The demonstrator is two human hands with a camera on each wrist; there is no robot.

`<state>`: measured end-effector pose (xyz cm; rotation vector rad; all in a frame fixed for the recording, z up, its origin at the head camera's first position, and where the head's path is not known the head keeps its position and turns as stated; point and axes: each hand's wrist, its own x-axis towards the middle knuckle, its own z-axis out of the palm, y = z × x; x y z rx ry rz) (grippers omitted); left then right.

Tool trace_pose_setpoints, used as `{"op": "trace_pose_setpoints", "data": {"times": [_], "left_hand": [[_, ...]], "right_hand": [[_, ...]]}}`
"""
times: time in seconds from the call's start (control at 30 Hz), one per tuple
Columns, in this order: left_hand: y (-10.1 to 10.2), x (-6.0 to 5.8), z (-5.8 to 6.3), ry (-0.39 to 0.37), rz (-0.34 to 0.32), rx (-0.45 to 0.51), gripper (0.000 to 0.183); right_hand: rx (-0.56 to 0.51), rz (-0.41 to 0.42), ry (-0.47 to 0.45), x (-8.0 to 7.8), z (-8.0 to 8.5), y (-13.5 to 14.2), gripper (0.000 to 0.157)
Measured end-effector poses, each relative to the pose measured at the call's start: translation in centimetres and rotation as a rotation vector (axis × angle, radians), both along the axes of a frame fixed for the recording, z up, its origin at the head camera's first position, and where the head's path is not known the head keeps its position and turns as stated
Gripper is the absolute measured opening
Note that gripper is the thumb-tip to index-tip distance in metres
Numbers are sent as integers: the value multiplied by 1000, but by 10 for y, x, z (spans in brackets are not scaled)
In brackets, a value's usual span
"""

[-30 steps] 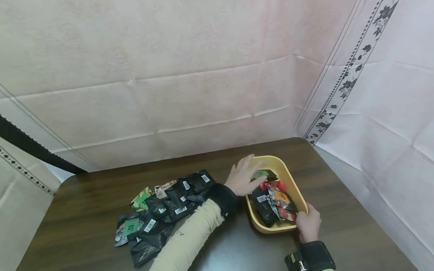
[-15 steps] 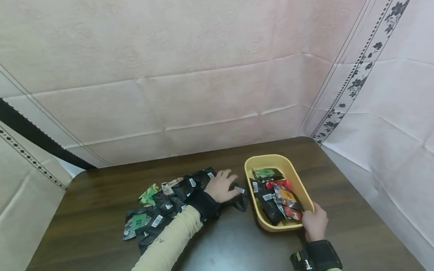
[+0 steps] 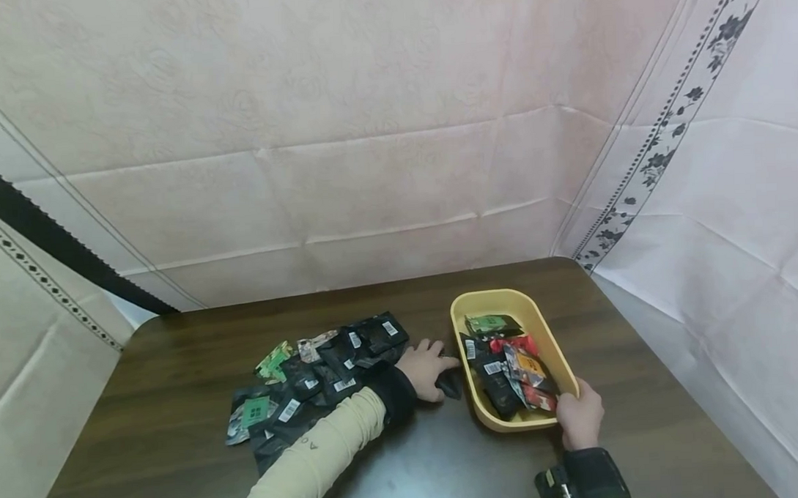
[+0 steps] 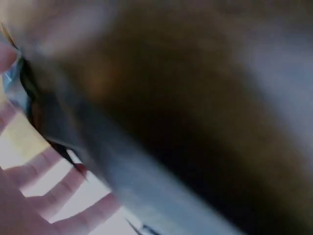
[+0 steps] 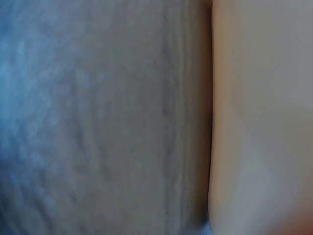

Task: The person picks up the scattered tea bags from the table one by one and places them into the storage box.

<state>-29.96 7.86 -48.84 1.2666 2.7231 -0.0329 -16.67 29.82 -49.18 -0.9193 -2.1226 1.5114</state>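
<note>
My left hand (image 3: 426,369) is low over the table beside the pile, gripping a black packet (image 3: 450,383) that is mostly covered by the hand. In the left wrist view, the fingers (image 4: 36,169) reach behind a dark, blurred surface. My right hand (image 3: 579,415) holds the near right corner of a yellow plastic basket (image 3: 548,324), thumb at the rim. Inside the basket lie black packets (image 3: 499,385), a green-labelled one (image 3: 490,323), and red and orange ones (image 3: 525,365). The right wrist view shows only the basket's outer wall (image 5: 259,107) and wood grain.
To the left spreads a pile of black packets (image 3: 311,373) with white labels, plus a bright green packet (image 3: 274,362) and a silvery one (image 3: 240,427). Behind the brown wooden table (image 3: 512,472) hang pale cloth sheets (image 3: 368,133).
My left hand has come back from above the basket to the table beside the pile, then shifted slightly right and nearer with the black packet. My right hand keeps holding the basket corner.
</note>
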Motion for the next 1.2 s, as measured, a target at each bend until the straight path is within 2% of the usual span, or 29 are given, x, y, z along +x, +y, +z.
{"op": "trace_pose_setpoints", "data": {"times": [0.13, 0.3, 0.37, 0.47, 0.63, 0.8, 0.97, 1.1, 1.2], "left_hand": [[7, 4, -2, 32, -28, -12, 61], [11, 9, -2, 51, -63, -6, 38], [10, 9, -1, 41, -60, -1, 34], [6, 6, 2, -12, -38, 29, 35], [-8, -4, 11, -33, -6, 145, 35], [-15, -10, 32, -20, 17, 292, 36], [1, -9, 54, -30, -5, 365, 35], [23, -6, 61, -34, -7, 400, 35], [41, -4, 62, -6, 10, 431, 34]], "right_hand": [[-5, -8, 2, 2, 0, 2, 51], [-16, -6, 9, 3, -1, 3, 51], [-21, -6, 12, 3, -1, 4, 51], [-24, -10, 21, 2, -1, 4, 51], [-18, -12, 34, 2, -2, 4, 51], [-4, -17, 33, 2, -3, 6, 49], [12, -27, 35, 3, -2, 5, 50], [21, -28, 41, 2, -1, 2, 51], [19, -29, 35, 1, -1, -2, 50]]}}
